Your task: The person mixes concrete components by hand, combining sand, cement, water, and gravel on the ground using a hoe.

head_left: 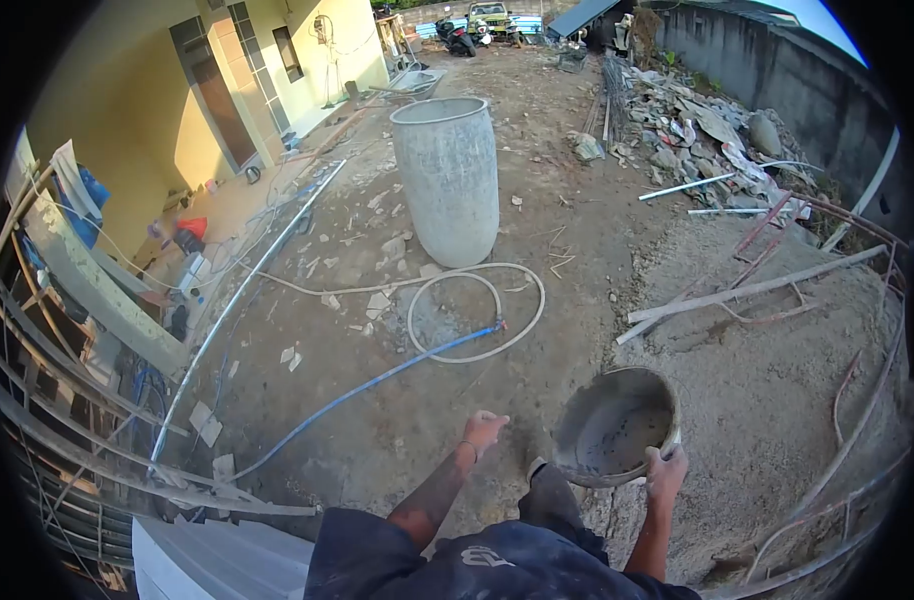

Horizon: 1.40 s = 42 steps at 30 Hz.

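**In the dirt yard, at the sand heap's edge: basin in the right hand, left hand free**

Head view, the only one.

Edges and room:
- Open packed dirt lies straight ahead of us, up to the grey drum [445,180].
- A blue hose [377,378] crosses that ground on a diagonal. Its end meets a pale hose [477,312] coiled in a loop at the drum's foot.
- Left side is tight: a long white pipe [247,285] on the ground, stacked timber and frames beyond it, and a white sheet [212,560] by our left leg.
- Right side: sand heap [777,400] with planks [752,288] lying across it and bent rebar [857,425] along its rim.
- A rubble pile [697,130] sits against the boundary wall [777,55] further back.

Writing: there is a pale mark on our dark clothing [474,556], too blurred to read. Nothing else is legible.

Materials and shapes:
- The basin [612,425] is round and shallow, crusted grey inside, and tilted towards us. It sits low, just in front of our right knee, at the edge of the sand.
- The drum is upright, rough and cement-coloured, and open on top.
- The ground is littered with broken tile and stone chips.

Hands:
- Right hand [665,472]: fingers clamped over the basin's near rim.
- Left hand [484,428]: fingers curled into a loose fist with nothing visible in it. It is held out over bare dirt, apart from the basin.
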Available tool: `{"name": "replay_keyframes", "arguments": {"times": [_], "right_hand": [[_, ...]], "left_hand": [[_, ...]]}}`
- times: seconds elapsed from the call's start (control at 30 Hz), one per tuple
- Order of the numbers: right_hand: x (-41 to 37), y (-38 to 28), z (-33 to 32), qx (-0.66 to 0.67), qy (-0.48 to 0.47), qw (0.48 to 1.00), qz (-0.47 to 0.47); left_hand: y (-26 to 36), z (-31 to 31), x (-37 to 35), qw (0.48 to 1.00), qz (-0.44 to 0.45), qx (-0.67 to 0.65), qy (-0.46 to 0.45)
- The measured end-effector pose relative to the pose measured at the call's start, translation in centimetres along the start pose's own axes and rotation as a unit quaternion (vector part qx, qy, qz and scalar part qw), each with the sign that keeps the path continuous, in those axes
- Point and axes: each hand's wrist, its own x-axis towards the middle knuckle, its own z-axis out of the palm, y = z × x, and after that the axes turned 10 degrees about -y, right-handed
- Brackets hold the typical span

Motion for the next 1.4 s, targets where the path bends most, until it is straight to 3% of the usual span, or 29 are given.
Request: {"name": "replay_keyframes", "arguments": {"times": [0.03,0.1,0.2,0.27,0.3,0.33,0.37,0.4,0.43,0.47,0.5,0.57,0.63,0.67,0.7,0.73,0.77,0.8,0.83,0.87,0.9,0.97,1.0,1.13,1.17,1.23,1.27,1.33,1.4], "right_hand": [[1.5,-0.7,-0.2,-0.116,0.075,0.990,-0.001],[6.7,-0.5,-1.3,-0.124,0.109,0.986,0.016],[13.3,-1.4,-4.7,-0.159,0.199,0.965,0.068],[18.0,-2.5,-6.8,-0.187,0.225,0.953,0.082],[20.0,-3.4,-7.1,-0.190,0.245,0.950,0.040],[22.2,-4.1,-7.1,-0.195,0.242,0.950,0.037],[24.5,-4.6,-6.8,-0.197,0.228,0.953,0.037],[26.7,-5.1,-6.3,-0.197,0.215,0.956,0.037],[28.8,-6.4,-5.0,-0.212,0.198,0.957,0.020],[31.1,-7.5,-3.4,-0.206,0.199,0.958,0.019],[33.7,-8.5,-1.7,-0.171,0.172,0.970,0.020],[39.4,-11.2,2.2,-0.129,0.140,0.982,0.011],[48.5,-16.6,9.0,-0.069,0.079,0.989,-0.106],[51.9,-18.9,11.8,-0.064,0.073,0.988,-0.122],[55.6,-21.5,14.4,-0.005,0.044,0.988,-0.148],[58.1,-23.8,16.2,0.041,0.005,0.986,-0.160],[59.5,-27.4,18.1,0.095,-0.033,0.980,-0.170],[61.0,-31.6,20.6,0.157,-0.070,0.969,-0.177],[62.7,-34.6,22.5,0.179,-0.098,0.956,-0.213],[64.2,-37.4,24.3,0.201,-0.123,0.940,-0.247],[65.6,-40.2,26.1,0.208,-0.137,0.926,-0.283],[67.4,-46.0,29.8,0.215,-0.167,0.898,-0.346],[68.3,-48.4,31.9,0.214,-0.185,0.883,-0.374],[72.6,-54.9,41.6,0.172,-0.339,0.845,-0.377],[74.2,-56.0,44.6,0.169,-0.356,0.840,-0.374],[77.1,-56.6,51.5,0.036,-0.345,0.809,-0.475],[77.9,-56.5,54.6,0.033,-0.367,0.795,-0.482],[79.3,-55.9,61.5,-0.055,-0.468,0.762,-0.444],[80.5,-53.3,68.7,-0.118,-0.549,0.701,-0.439]], "left_hand": [[-0.2,0.1,3.3,1.000,-0.008,-0.010,-0.001],[0.5,-0.8,8.3,0.946,0.096,0.254,0.175],[2.0,-3.8,8.9,0.946,0.064,0.224,0.225],[-4.3,-9.0,13.4,0.901,0.110,0.288,0.305],[-9.3,-14.6,16.7,0.910,0.086,0.358,0.192],[-9.6,-13.8,15.6,0.900,0.058,0.263,0.343],[-9.7,-15.4,15.6,0.829,-0.079,0.413,0.369],[-11.7,-17.2,15.8,0.858,-0.130,0.391,0.307],[-12.1,-18.9,15.2,0.859,-0.246,0.273,0.355],[-9.8,-17.6,14.6,0.865,-0.282,0.282,0.304],[-3.3,-15.7,12.5,0.865,-0.350,0.212,0.291],[-3.0,-16.3,17.6,0.869,-0.337,0.223,0.285],[-3.2,-16.9,24.6,0.876,-0.324,0.240,0.265],[-2.0,-16.9,27.4,0.880,-0.315,0.249,0.252],[3.2,-16.2,29.0,0.865,-0.268,0.394,0.160],[6.1,-16.1,32.5,0.905,-0.310,0.223,0.189],[8.3,-16.4,35.2,0.912,-0.347,0.050,0.214],[11.3,-16.7,38.0,0.936,-0.267,0.106,0.205],[14.9,-17.7,41.2,0.907,-0.218,0.326,0.153],[23.5,-15.5,39.8,0.925,-0.162,0.133,0.317],[27.3,-16.7,41.5,0.935,-0.063,0.219,0.270],[37.5,-17.1,42.2,0.949,0.021,0.118,0.290],[40.9,-17.2,42.9,0.937,0.112,0.054,0.326],[51.6,-17.8,45.9,0.875,0.273,-0.061,0.394],[53.5,-17.3,46.3,0.873,0.262,-0.070,0.406],[56.7,-16.1,47.6,0.810,0.288,-0.077,0.506],[58.0,-15.5,48.3,0.801,0.277,-0.093,0.523],[60.5,-15.3,49.8,0.704,0.269,-0.143,0.642],[62.4,-15.5,51.6,0.670,0.227,-0.171,0.686]]}}
